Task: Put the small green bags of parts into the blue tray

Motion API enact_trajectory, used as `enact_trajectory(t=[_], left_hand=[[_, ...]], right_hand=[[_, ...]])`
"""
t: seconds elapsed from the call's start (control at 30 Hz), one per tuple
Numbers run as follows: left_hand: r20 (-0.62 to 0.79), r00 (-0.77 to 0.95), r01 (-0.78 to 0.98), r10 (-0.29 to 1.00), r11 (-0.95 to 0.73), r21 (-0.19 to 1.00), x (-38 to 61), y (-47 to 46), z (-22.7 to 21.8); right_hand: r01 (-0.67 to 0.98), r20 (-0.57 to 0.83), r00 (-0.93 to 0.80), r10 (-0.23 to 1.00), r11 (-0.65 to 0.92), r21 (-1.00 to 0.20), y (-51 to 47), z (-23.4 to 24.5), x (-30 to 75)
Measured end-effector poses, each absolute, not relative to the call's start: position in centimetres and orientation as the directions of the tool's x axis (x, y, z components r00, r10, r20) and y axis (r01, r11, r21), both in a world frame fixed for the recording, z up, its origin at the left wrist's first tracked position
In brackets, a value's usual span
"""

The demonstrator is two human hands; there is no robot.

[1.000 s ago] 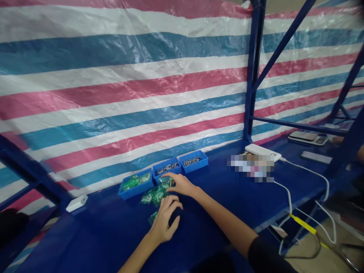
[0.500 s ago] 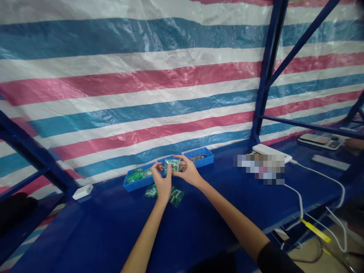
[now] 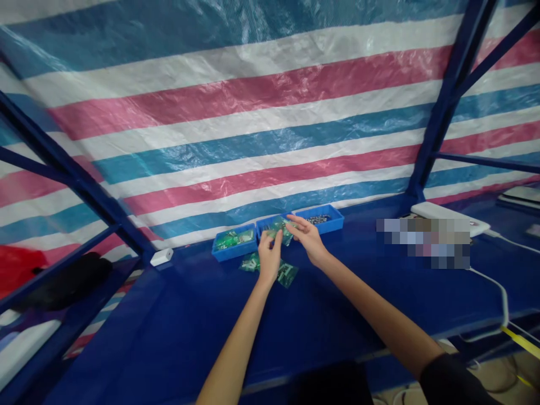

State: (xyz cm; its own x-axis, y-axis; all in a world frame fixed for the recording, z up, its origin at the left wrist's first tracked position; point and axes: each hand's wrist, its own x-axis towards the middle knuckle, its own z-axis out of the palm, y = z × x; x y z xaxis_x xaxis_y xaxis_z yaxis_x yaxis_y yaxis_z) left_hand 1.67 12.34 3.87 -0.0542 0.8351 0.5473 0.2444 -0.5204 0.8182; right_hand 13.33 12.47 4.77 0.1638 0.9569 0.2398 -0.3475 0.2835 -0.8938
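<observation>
holding green plastic [image 3: 287, 236], two hands [image 3: 269, 259] [image 3: 311, 242], three blue bins [image 3: 236, 251]

Tabletop [image 3: 169, 326], tarp [image 3: 253, 124] behind. Centre frame, bins in row: left bin [image 3: 236, 252] holds packets [image 3: 230, 240]; middle bin [image 3: 259, 228] partly behind left hand [image 3: 270, 256], right hand [image 3: 310, 242], bag [image 3: 287, 236] between them; right bin [image 3: 332, 226] holds small parts [image 3: 319, 219]. Loose packs [image 3: 287, 275] before row, adapter [image 3: 161, 257] left, flat device [image 3: 436, 211] right.

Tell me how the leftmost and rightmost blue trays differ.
The left tray holds green plastic packets; the right tray holds small shiny metal pieces. The left tray sits by the left hand, while the right tray is partly hidden behind the right hand. Both are blue and open-topped.
</observation>
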Motion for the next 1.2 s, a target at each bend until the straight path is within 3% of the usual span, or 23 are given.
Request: enact_trajectory(t=[0.1,0.27,0.47,0.53,0.67,0.8,0.9,0.97,1.1,1.2], left_hand=[[0.486,-0.01,0.178,0.874,-0.477,0.861,1.9,12.4,3.5],[0.434,-0.157,0.094,0.887,-0.424,0.901,1.5,13.3,2.9],[0.423,-0.069,0.006,0.903,-0.424,0.906,1.7,12.9,2.8],[0.473,-0.084,0.065,0.877,-0.469,0.881,1.7,12.7,3.1],[0.617,-0.129,0.284,0.776,-0.568,0.773,1.0,12.5,3.8],[0.795,-0.072,0.535,0.603,-0.649,0.541,0.1,11.9,4.1],[0.825,0.084,0.68,0.559,-0.637,0.363,-0.2,11.4,3.9],[0.819,0.061,0.724,0.571,-0.59,0.358,-0.3,11.5,3.9],[0.784,-0.193,0.75,0.59,-0.426,0.506,-2.0,14.0,5.2],[0.703,-0.143,0.854,0.697,-0.272,0.444,-5.0,17.0,7.3]], right_hand=[[-0.394,0.169,0.177,0.97,0.227,-0.891,12.5,4.9,13.5],[-0.351,0.187,0.155,0.97,0.231,-0.907,12.4,4.8,13.6],[-0.38,0.24,0.056,0.969,0.243,-0.893,12.2,4.7,12.9],[-0.289,0.312,0.084,0.946,0.323,-0.901,12.3,4.4,12.8],[0.058,0.503,0.155,0.85,0.501,-0.864,12.4,3.9,13.4],[0.346,0.677,0.15,0.721,0.603,-0.719,12.2,4.0,14.4],[0.476,0.74,0.083,0.667,0.626,-0.618,12.0,4.2,14.6],[0.506,0.725,0.053,0.687,0.607,-0.612,12.0,4.2,14.5],[0.483,0.626,0.074,0.777,0.521,-0.704,12.1,3.8,13.9],[0.512,0.604,0.021,0.797,0.51,-0.691,12.1,3.6,13.7]])
